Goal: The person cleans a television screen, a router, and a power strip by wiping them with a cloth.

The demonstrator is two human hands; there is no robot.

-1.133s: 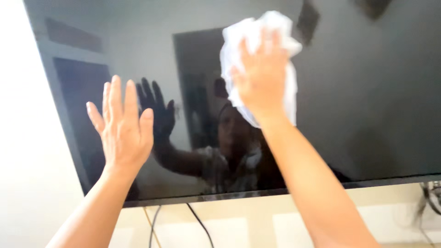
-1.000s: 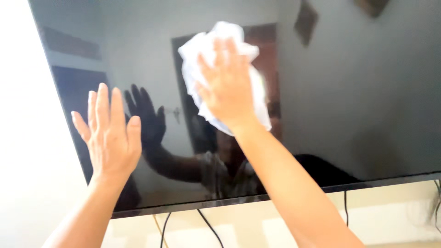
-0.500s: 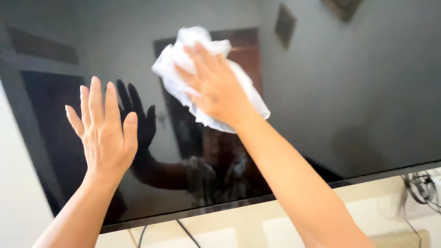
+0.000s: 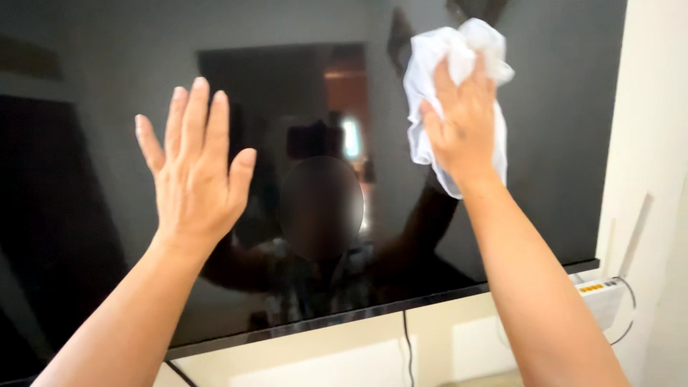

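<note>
A large black flat screen [image 4: 107, 107] hangs on the wall and fills most of the view, mirroring the room and my arms. My right hand [image 4: 462, 122] presses a crumpled white cloth [image 4: 430, 57] flat against the upper right part of the glass. My left hand [image 4: 193, 168] is raised in front of the left half of the screen, palm toward it, fingers spread and holding nothing.
A cream wall [image 4: 648, 129] borders the screen's right edge. Below that corner sits a white router [image 4: 605, 297] with upright antennas. Dark cables [image 4: 407, 347] hang down the wall under the screen's lower edge.
My right hand has slid the cloth to the right across the glass, toward the screen's right edge. The view has turned right with it. My left hand stays raised and open.
</note>
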